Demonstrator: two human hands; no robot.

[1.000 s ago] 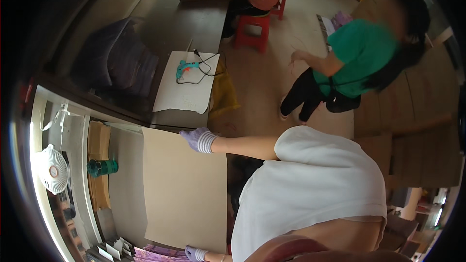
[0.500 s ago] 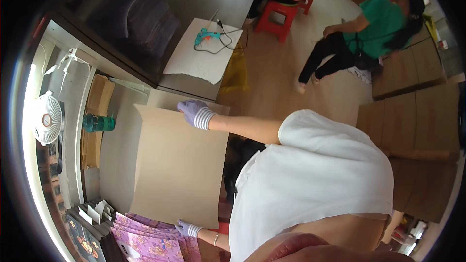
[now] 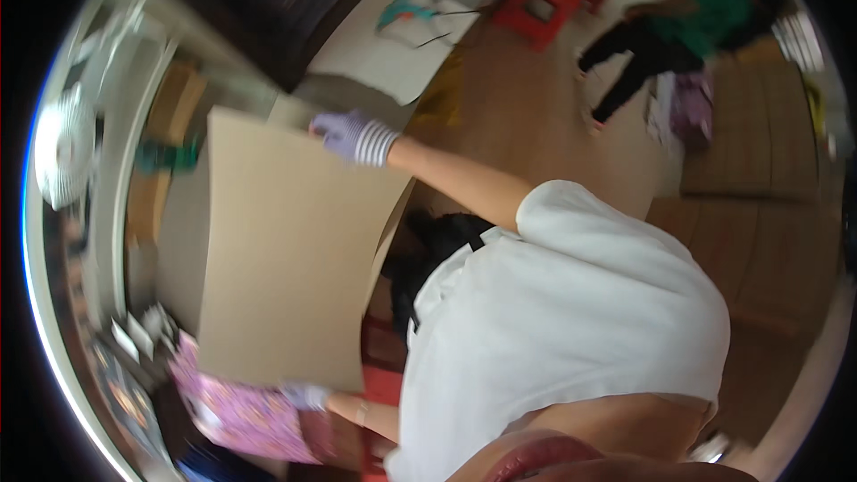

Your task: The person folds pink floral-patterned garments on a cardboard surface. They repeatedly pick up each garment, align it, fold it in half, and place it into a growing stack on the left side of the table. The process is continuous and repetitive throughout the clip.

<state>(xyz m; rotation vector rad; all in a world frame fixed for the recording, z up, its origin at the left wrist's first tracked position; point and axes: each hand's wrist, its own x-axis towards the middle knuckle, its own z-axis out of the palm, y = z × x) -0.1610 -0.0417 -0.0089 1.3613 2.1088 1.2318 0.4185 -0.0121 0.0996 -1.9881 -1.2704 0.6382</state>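
Wooden floor (image 3: 536, 116) runs across a blurred workroom, with a white board (image 3: 384, 58) lying on it, a red stool (image 3: 540, 9) beyond, and another person in a green top (image 3: 705, 9) crouched well apart; a white fan (image 3: 62, 156) stands at the far left

Judging by the hold, the step in hand is shifting a large cardboard sheet (image 3: 286, 250), gripped at two opposite ends; the next move seems to call for both grips working together so the broad, bendy sheet does not sag or twist

The right hand (image 3: 353, 137), in a purple glove, is clenched over the sheet's far upper edge with the arm stretched out; the left hand (image 3: 303, 395), also gloved, sits at the near lower corner and seems to clasp it, though blur hides the fingers; the sheet spans between the two hands, just above some pink patterned sheets (image 3: 232, 415)
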